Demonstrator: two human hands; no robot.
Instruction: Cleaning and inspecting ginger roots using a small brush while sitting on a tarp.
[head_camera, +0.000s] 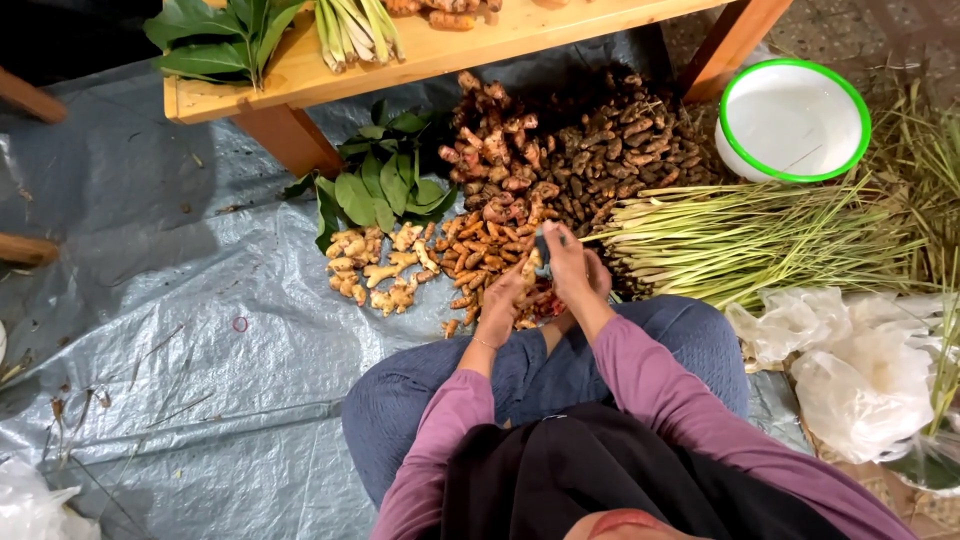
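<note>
I sit cross-legged on a grey tarp (180, 380) in front of heaps of roots. My left hand (500, 305) is closed over a small root from the orange turmeric pile (478, 250). My right hand (570, 268) grips a small dark-handled knife, its tip pointing up above the fingers. Both hands meet just above my knees, over reddish peelings. A heap of pale ginger (375, 268) lies to the left of the turmeric. Pinkish galangal (495, 150) and dark brown roots (625, 150) are piled behind.
A bundle of lemongrass stalks (760, 240) lies to the right. A white bowl with a green rim (795, 120) stands beyond it. Green leaves (385, 190) lie under a wooden bench (420, 50). Clear plastic bags (860, 370) sit at my right.
</note>
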